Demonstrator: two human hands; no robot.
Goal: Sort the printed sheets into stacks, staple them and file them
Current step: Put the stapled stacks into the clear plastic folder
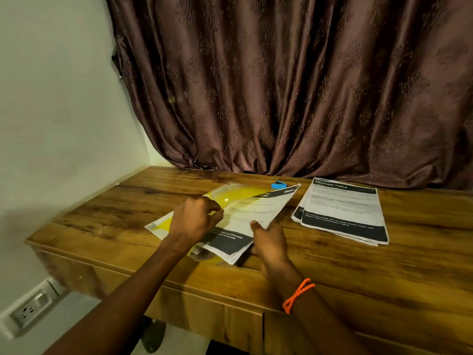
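between the fingers of the right hand [268,242] sits the near edge of a sheet bundle [253,216], pinched tight. the left hand [194,219] curls and pinches the clear yellow folder [230,197] flap just above it. the sheets could bend or slip out crooked if the flap drops shut. a second stack [343,211] lies well apart on the worktop [384,272].

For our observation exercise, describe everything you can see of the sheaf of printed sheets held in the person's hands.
The sheaf of printed sheets is white paper with dark bands at both ends and small text between. It is lifted at a slant, far corner up, over a yellow plastic folder on the wooden desk. The right hand holds its near edge, thumb on top. The left hand is at its left side, fingers curled; what they pinch is unclear.
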